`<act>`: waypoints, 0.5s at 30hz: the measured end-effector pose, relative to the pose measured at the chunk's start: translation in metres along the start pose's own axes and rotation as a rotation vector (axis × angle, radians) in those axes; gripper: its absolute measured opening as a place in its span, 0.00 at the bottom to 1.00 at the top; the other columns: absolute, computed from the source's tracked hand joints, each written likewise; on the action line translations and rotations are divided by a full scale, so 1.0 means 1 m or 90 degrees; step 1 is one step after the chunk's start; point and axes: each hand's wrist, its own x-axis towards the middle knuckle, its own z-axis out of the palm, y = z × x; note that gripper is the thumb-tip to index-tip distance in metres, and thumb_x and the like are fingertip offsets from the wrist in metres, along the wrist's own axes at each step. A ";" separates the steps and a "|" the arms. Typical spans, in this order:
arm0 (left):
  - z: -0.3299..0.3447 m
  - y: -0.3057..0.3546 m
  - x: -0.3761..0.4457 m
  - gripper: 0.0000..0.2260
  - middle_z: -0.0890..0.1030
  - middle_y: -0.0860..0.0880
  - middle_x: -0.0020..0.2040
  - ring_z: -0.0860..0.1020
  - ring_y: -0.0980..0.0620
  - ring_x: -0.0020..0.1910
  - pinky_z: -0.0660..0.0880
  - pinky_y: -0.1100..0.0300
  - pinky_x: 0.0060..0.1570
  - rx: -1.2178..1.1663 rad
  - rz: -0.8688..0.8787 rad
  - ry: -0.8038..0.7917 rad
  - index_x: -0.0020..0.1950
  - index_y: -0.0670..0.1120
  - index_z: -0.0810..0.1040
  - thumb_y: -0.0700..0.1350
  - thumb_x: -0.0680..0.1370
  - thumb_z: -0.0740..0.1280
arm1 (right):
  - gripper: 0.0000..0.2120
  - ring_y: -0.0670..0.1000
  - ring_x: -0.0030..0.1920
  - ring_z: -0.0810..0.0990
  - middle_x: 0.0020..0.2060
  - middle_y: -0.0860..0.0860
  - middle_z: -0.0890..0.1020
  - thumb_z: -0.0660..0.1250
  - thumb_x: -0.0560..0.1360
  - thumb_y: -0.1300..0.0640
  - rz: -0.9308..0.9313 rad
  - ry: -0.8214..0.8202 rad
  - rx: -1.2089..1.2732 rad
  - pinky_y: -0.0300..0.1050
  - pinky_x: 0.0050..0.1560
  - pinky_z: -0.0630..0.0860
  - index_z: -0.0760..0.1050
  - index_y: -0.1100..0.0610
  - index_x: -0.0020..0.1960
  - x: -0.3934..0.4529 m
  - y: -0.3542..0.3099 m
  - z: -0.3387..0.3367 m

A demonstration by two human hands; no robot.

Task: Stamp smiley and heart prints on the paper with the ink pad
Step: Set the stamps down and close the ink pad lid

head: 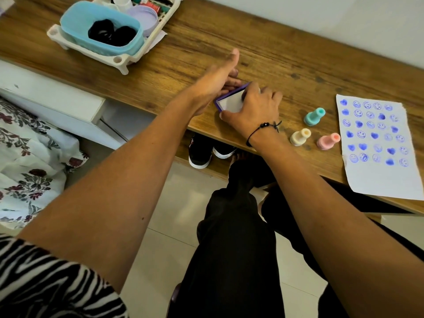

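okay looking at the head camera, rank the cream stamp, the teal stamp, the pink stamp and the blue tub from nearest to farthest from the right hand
From the right hand:
1. Cream stamp and teal stamp, just to its right, too close to call.
2. Pink stamp, further right, beside the paper.
3. Blue tub, far left, in the white rack.

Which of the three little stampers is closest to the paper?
The pink stamper, lying almost at the paper's left edge. The cream one and the teal one sit farther left.

A long wood-grain surface runs along a plain white wall, above a pale tiled floor; a floral-sheeted bed lies left.
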 end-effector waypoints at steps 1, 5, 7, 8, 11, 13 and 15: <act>0.000 0.000 0.000 0.29 0.78 0.42 0.62 0.74 0.51 0.62 0.67 0.56 0.68 -0.001 0.000 -0.001 0.66 0.40 0.70 0.60 0.79 0.48 | 0.35 0.62 0.65 0.63 0.62 0.62 0.71 0.72 0.64 0.41 -0.002 -0.003 -0.001 0.52 0.60 0.67 0.65 0.59 0.61 0.000 0.000 0.000; 0.000 0.000 -0.001 0.30 0.77 0.41 0.63 0.74 0.51 0.63 0.67 0.58 0.67 -0.005 0.005 -0.006 0.67 0.39 0.69 0.60 0.79 0.48 | 0.35 0.63 0.65 0.62 0.63 0.62 0.70 0.72 0.64 0.42 -0.012 0.005 -0.008 0.54 0.62 0.66 0.64 0.60 0.62 0.000 -0.002 0.002; -0.001 0.000 0.000 0.29 0.77 0.41 0.63 0.75 0.50 0.62 0.67 0.57 0.67 -0.005 0.005 -0.004 0.67 0.39 0.69 0.60 0.79 0.48 | 0.35 0.63 0.66 0.62 0.63 0.62 0.70 0.72 0.64 0.42 -0.004 0.005 -0.006 0.53 0.62 0.66 0.64 0.60 0.62 -0.001 -0.003 0.003; -0.001 0.000 0.000 0.29 0.77 0.41 0.63 0.75 0.51 0.62 0.67 0.57 0.67 -0.005 0.003 -0.002 0.66 0.39 0.69 0.60 0.79 0.48 | 0.35 0.62 0.66 0.62 0.63 0.63 0.70 0.72 0.64 0.42 0.000 0.005 -0.005 0.53 0.62 0.66 0.64 0.60 0.62 -0.001 -0.003 0.004; -0.001 -0.001 0.001 0.29 0.78 0.41 0.63 0.75 0.51 0.62 0.67 0.57 0.67 -0.002 0.004 -0.007 0.67 0.39 0.69 0.60 0.79 0.48 | 0.36 0.62 0.66 0.62 0.63 0.63 0.70 0.71 0.64 0.41 0.006 0.002 -0.010 0.53 0.63 0.65 0.64 0.61 0.62 0.000 -0.002 0.004; -0.002 -0.002 0.001 0.29 0.78 0.41 0.63 0.75 0.51 0.62 0.67 0.57 0.67 0.002 0.003 -0.009 0.66 0.39 0.69 0.60 0.79 0.48 | 0.37 0.62 0.66 0.62 0.63 0.63 0.69 0.71 0.64 0.41 0.007 -0.003 -0.012 0.54 0.63 0.65 0.63 0.61 0.63 0.003 -0.002 0.005; -0.002 -0.001 0.002 0.29 0.78 0.41 0.62 0.75 0.51 0.61 0.68 0.57 0.67 0.004 0.005 -0.005 0.66 0.39 0.70 0.60 0.79 0.48 | 0.38 0.63 0.66 0.62 0.64 0.63 0.69 0.72 0.65 0.41 0.008 -0.004 -0.013 0.55 0.64 0.67 0.63 0.61 0.64 0.003 -0.003 0.006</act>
